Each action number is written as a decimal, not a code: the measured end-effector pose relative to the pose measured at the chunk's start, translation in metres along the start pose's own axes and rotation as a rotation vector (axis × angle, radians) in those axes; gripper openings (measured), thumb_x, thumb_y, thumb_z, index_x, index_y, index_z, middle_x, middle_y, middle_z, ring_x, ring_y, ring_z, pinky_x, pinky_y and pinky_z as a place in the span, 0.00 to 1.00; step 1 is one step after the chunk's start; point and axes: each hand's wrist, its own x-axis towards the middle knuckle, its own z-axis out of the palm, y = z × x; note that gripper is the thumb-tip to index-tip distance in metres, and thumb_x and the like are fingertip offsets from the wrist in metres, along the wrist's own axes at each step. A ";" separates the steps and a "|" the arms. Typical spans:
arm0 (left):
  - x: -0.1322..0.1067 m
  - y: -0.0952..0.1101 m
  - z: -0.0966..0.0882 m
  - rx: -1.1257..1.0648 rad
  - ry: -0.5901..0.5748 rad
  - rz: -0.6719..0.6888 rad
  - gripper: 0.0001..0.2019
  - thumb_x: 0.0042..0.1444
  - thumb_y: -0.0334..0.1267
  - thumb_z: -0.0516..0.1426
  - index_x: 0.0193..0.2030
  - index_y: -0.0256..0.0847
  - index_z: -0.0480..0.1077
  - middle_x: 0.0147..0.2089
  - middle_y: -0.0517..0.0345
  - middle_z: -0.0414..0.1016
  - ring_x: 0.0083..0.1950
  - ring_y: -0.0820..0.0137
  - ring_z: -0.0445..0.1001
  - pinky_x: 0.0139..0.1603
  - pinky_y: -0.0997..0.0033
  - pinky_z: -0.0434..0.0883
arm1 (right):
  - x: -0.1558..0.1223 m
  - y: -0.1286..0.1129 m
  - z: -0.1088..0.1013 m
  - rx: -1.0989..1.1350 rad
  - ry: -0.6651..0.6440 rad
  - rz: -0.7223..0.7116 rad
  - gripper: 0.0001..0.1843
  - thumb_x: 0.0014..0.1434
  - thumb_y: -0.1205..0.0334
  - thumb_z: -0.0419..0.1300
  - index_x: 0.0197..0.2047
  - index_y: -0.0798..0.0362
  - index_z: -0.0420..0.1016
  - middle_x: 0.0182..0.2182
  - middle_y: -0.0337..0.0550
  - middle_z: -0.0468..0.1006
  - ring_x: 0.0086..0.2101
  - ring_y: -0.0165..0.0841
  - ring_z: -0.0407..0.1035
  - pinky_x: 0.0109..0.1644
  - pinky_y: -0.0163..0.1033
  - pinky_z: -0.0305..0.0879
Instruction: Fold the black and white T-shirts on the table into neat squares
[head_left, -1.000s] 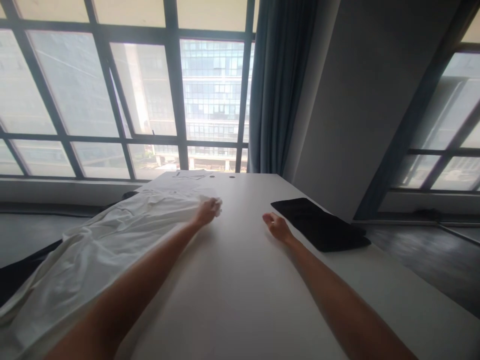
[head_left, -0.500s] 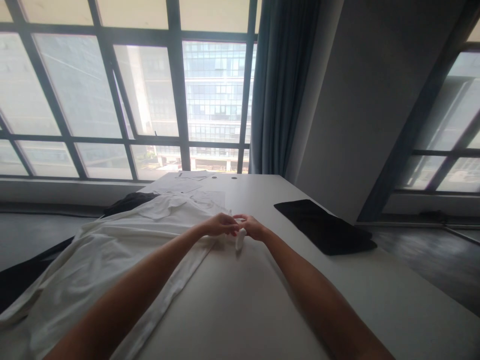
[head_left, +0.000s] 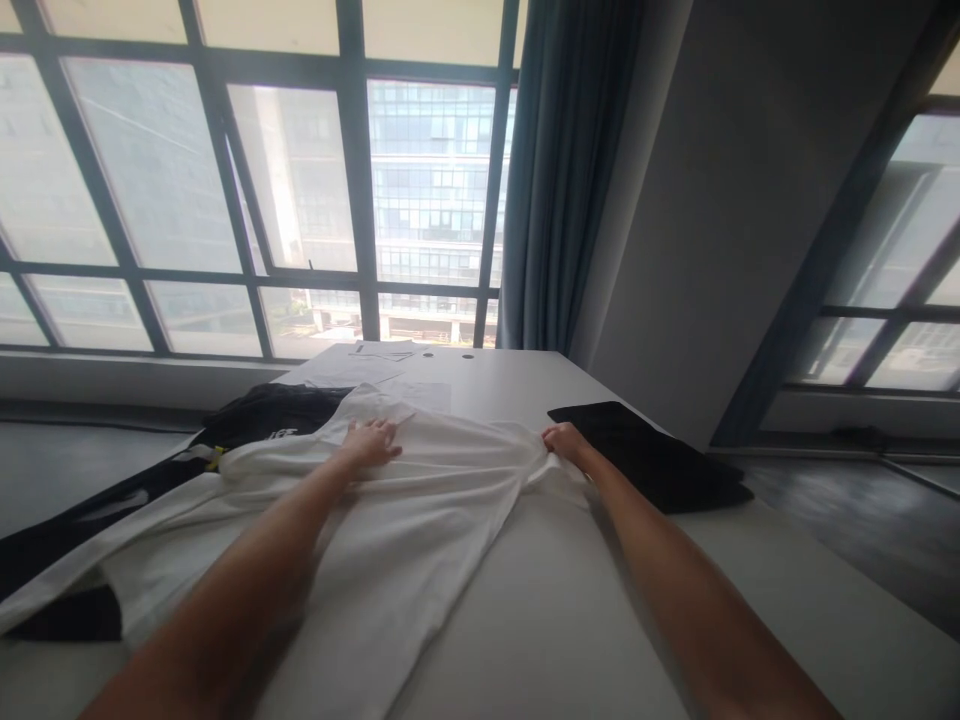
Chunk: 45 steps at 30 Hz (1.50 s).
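A white shirt (head_left: pixel 420 520) lies spread across the white table (head_left: pixel 570 620), its upper part toward the window. My left hand (head_left: pixel 369 441) rests flat on the shirt near its collar, fingers apart. My right hand (head_left: pixel 562 441) grips the shirt's right edge, likely a sleeve, and holds it stretched to the right. Both forearms reach out over the table.
A black flat pad (head_left: pixel 652 455) lies at the table's right edge, just beyond my right hand. Dark clothing (head_left: pixel 262 412) sits at the left under the shirt. Sheets of paper (head_left: pixel 375 362) lie at the far end by the window. A blue curtain (head_left: pixel 559 170) hangs behind.
My hands were together at the shirt's edge and have moved apart. The right one pulled the fabric rightward, so the shirt now covers the table's middle. The dark clothing at left is uncovered.
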 end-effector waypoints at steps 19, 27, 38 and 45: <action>0.030 0.064 0.026 -0.605 0.092 0.292 0.20 0.57 0.44 0.56 0.52 0.36 0.76 0.40 0.46 0.81 0.40 0.60 0.78 0.40 0.66 0.75 | 0.029 0.003 -0.024 -0.572 0.318 -0.227 0.19 0.64 0.62 0.52 0.53 0.57 0.77 0.55 0.54 0.75 0.55 0.42 0.67 0.59 0.43 0.59; 0.083 0.022 0.036 -0.223 0.092 -0.095 0.20 0.62 0.42 0.52 0.57 0.35 0.72 0.60 0.34 0.73 0.63 0.47 0.69 0.60 0.50 0.66 | 0.021 0.017 0.034 -0.561 0.036 -0.268 0.19 0.67 0.53 0.53 0.51 0.53 0.79 0.54 0.51 0.77 0.53 0.41 0.69 0.55 0.41 0.61; 0.172 0.048 0.050 -0.249 -0.061 0.266 0.22 0.69 0.49 0.41 0.58 0.51 0.71 0.67 0.56 0.69 0.66 0.64 0.66 0.71 0.56 0.52 | 0.018 0.022 0.042 -0.628 0.133 -0.309 0.14 0.67 0.59 0.52 0.48 0.53 0.77 0.49 0.50 0.77 0.51 0.41 0.67 0.53 0.42 0.59; 0.213 0.023 0.044 -0.161 -0.074 0.158 0.24 0.68 0.47 0.42 0.64 0.47 0.66 0.72 0.45 0.59 0.73 0.54 0.55 0.70 0.35 0.43 | 0.020 0.026 0.044 -0.619 0.155 -0.312 0.14 0.67 0.59 0.52 0.47 0.52 0.77 0.49 0.50 0.77 0.51 0.41 0.67 0.53 0.42 0.59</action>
